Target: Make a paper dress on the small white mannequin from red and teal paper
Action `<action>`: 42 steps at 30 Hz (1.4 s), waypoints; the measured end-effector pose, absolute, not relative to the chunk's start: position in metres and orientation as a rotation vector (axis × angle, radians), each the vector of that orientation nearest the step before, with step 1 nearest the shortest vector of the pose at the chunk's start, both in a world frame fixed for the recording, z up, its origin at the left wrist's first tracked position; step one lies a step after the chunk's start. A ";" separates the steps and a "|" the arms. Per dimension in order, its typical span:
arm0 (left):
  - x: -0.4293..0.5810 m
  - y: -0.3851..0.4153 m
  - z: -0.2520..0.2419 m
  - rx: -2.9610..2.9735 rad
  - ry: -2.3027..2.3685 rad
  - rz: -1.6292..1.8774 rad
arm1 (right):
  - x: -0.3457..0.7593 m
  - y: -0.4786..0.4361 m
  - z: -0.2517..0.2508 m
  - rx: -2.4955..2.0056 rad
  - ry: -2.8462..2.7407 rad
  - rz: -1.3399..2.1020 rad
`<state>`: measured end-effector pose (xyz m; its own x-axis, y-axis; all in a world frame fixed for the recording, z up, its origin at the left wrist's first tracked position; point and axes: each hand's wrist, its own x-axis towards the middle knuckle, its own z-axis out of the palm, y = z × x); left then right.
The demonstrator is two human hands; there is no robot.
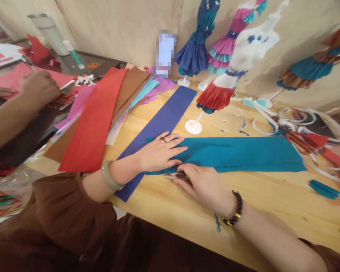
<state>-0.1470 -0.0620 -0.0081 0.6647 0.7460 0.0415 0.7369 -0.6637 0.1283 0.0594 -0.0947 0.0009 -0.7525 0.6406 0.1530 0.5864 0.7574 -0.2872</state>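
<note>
My left hand (163, 153) lies flat with its fingers spread on the left end of a teal strip of crepe paper (243, 153). Beneath that end, a dark blue paper strip (170, 109) runs diagonally across the table. Close by, my right hand (201, 183) is closed around a small pair of thread snips (172, 176), whose pointed metal tips face left along the teal strip's near edge. The fingers hide most of the snips' handle. Red paper (93, 124) and brown paper (133, 87) are fanned out to the left of my left hand.
Small dress forms, including a white one (255, 45) in a red pleated skirt (215, 94), stand along the wall. White ribbon (263, 113), scissors (299, 139) and a teal scrap (324, 189) lie at right. Another person's hand (41, 87) works over pink paper at left.
</note>
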 end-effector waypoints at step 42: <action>-0.148 -0.059 -0.011 2.715 1.230 0.146 | 0.052 -0.092 -0.002 -0.857 -2.737 0.304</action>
<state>-0.1477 -0.0592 -0.0109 0.6576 0.7530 0.0239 0.7377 -0.6500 0.1822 0.0523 -0.0924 -0.0025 -0.7936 0.5812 0.1798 0.5276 0.8046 -0.2725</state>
